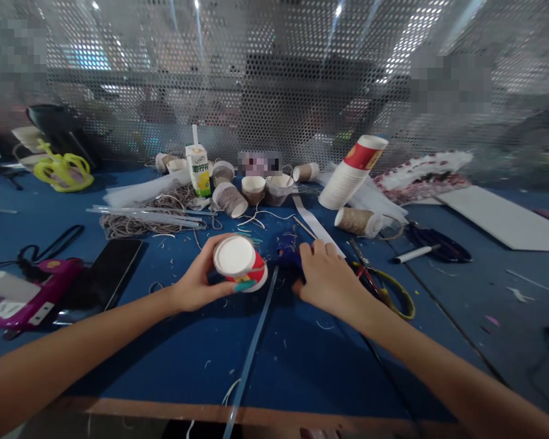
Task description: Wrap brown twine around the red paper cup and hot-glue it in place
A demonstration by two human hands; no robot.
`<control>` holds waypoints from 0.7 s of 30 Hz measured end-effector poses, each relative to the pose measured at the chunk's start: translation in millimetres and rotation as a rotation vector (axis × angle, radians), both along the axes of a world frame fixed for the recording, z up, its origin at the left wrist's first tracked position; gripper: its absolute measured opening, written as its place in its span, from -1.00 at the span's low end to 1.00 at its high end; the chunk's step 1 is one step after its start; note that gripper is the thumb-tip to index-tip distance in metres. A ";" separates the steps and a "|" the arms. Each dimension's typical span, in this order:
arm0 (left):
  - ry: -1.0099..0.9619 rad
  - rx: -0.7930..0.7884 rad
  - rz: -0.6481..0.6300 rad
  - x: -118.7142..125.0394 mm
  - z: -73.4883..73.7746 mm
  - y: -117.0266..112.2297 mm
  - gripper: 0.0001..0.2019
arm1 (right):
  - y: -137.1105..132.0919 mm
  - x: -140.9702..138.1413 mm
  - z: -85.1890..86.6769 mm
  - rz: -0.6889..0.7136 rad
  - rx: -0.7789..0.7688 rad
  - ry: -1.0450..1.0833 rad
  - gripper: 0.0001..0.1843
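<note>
My left hand (196,283) is wrapped round a red and white paper cup (238,261), held on its side just above the blue table with its white bottom facing me. My right hand (327,277) lies palm down a little to the right, fingers closed over a dark blue tool (287,257) that looks like a glue gun. A clear stick (251,353) runs from that tool toward the table's near edge. Scissors with yellow handles (387,289) lie just right of my right hand.
Several twine-wrapped cups (231,200) and a drink carton (199,169) stand at the back, with a stack of paper cups (352,174) lying tilted to the right. A phone (103,280), a pink case (32,299), twine (137,222), a marker (414,254) and a white board (503,218) surround the work area. A perforated metal screen (274,79) closes the far side.
</note>
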State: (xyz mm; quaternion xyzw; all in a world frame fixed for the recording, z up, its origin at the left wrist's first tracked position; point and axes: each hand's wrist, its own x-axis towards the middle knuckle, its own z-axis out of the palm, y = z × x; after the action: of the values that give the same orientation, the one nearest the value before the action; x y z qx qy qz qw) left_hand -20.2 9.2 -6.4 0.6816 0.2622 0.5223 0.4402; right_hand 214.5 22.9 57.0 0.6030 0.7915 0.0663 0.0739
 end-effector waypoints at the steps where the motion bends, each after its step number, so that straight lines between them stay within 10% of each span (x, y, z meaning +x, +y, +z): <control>1: -0.041 -0.111 -0.016 1.4 2.2 -0.7 -0.34 | 1.6 -2.2 -2.7 0.003 0.003 0.013 -0.59; 10: -0.310 -0.612 -0.153 2.0 2.0 2.6 -0.23 | 31.4 29.0 -12.6 -0.014 0.129 0.262 -0.65; 15: -0.273 -0.608 -0.121 3.7 5.3 1.6 -0.11 | 37.8 52.7 -10.4 0.127 0.327 0.619 -0.72; 21: -0.147 -0.580 -0.079 6.2 9.9 3.5 -0.17 | 32.2 43.4 -4.6 -0.078 0.366 1.010 -0.56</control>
State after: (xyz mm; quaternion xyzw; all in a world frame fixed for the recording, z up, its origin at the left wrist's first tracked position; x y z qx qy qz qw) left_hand -14.0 12.8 3.5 0.4974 0.3412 0.4559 0.6544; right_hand 257.9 55.2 52.4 0.5917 0.6811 -0.0981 -0.4199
